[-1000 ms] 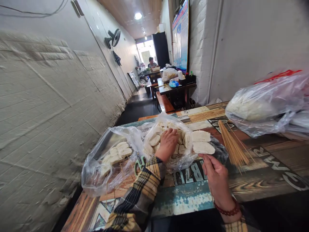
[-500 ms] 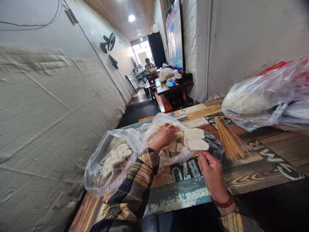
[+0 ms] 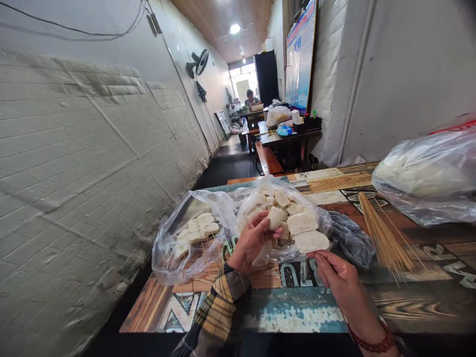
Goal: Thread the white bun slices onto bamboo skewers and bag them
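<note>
My left hand point(image 3: 252, 240) is closed on a pale, bread-like slice point(image 3: 275, 218), pinched between thumb and fingers in front of an open clear plastic bag point(image 3: 260, 196) of similar slices. In my right hand point(image 3: 340, 275) the fingertips pinch the lower end of a thin skewer, mostly hidden; two flat white slices point(image 3: 311, 242) sit on it, one above the other. To the left, another clear bag point(image 3: 167, 267) lies open with skewered slices point(image 3: 199, 228) in it. Green-handled scissors point(image 3: 226, 248) lie partly behind my left wrist.
A bundle of bamboo skewers point(image 3: 385, 238) lies right of a crumpled dark grey plastic bag point(image 3: 351, 238). A large filled plastic bag point(image 3: 427, 168) rests at the table's right. Beyond stand another table point(image 3: 271, 138), a bench point(image 3: 267, 158) and a seated person point(image 3: 251, 99).
My left hand has come out of the bag toward me and now holds a slice. My right hand still pinches the skewer with two slices. The view has shifted left.
</note>
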The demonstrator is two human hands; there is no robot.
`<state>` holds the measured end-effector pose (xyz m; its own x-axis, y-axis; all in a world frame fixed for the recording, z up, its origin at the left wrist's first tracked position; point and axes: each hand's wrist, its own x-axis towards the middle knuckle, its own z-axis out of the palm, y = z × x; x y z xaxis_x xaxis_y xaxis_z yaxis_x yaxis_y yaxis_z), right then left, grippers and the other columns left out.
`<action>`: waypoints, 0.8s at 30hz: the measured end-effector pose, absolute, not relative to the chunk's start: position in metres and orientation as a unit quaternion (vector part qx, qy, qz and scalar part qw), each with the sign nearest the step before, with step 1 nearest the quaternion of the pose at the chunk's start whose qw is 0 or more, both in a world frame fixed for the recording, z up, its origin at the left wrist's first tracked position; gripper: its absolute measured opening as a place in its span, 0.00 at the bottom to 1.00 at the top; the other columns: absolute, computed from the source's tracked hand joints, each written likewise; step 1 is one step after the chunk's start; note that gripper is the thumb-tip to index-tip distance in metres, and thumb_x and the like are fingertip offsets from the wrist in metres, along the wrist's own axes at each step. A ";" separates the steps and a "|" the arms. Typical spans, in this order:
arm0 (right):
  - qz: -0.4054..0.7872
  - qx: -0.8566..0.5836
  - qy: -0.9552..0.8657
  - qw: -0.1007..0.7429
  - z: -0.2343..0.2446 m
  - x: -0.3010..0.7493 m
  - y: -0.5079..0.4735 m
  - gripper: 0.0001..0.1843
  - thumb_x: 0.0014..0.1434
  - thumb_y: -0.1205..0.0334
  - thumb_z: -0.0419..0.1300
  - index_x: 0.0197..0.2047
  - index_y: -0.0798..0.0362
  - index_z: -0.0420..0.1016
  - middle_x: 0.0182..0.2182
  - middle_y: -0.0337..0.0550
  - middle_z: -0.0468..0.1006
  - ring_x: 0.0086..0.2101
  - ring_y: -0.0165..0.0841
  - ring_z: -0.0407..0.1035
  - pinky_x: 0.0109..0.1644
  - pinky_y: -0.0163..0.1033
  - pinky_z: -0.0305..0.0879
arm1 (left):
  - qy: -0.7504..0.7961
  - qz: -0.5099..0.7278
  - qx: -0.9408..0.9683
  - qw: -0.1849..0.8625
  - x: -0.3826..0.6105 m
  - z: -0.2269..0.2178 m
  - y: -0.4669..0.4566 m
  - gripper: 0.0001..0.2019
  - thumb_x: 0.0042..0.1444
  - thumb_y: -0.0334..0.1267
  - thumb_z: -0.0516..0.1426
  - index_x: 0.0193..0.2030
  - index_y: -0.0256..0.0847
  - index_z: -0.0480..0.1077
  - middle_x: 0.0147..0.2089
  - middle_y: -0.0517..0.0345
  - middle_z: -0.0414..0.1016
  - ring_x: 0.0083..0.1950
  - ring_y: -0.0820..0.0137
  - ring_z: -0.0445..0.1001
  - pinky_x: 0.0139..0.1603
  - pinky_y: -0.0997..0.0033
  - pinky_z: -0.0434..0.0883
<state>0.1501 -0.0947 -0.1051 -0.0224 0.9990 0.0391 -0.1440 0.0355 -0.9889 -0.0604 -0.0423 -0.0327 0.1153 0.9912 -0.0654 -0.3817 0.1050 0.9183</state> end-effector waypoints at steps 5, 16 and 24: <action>0.523 -0.454 -0.508 0.511 -0.104 0.147 -0.096 0.23 0.58 0.43 0.60 0.35 0.56 0.80 0.12 0.30 0.60 0.16 0.26 0.53 0.21 0.33 0.49 | 0.333 0.578 0.382 0.640 -0.061 -0.036 -0.047 0.27 0.48 0.38 0.67 0.55 0.46 0.67 0.49 0.54 0.75 0.45 0.64 0.78 0.49 0.60 0.74; 0.506 -0.479 -0.503 0.511 -0.099 0.136 -0.103 0.20 0.58 0.45 0.61 0.34 0.55 0.81 0.14 0.30 0.60 0.17 0.25 0.52 0.21 0.32 0.49 | 0.390 0.645 0.410 0.514 -0.069 -0.044 -0.045 0.21 0.45 0.36 0.65 0.48 0.40 0.71 0.41 0.58 0.76 0.41 0.71 0.72 0.41 0.74 0.69; 0.536 -0.463 -0.532 0.464 -0.113 0.125 -0.120 0.19 0.58 0.45 0.61 0.34 0.53 0.82 0.12 0.32 0.62 0.15 0.26 0.54 0.20 0.33 0.50 | 0.338 0.646 0.302 0.614 -0.069 -0.040 -0.049 0.21 0.47 0.36 0.66 0.50 0.39 0.72 0.45 0.54 0.77 0.39 0.70 0.77 0.45 0.68 0.75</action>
<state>0.1249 -0.1197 -0.1135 -0.1412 0.9900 -0.0033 -0.0039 -0.0038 -1.0000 -0.0686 -0.0490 -0.0403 -0.0623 0.9977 -0.0255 -0.5890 -0.0162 0.8080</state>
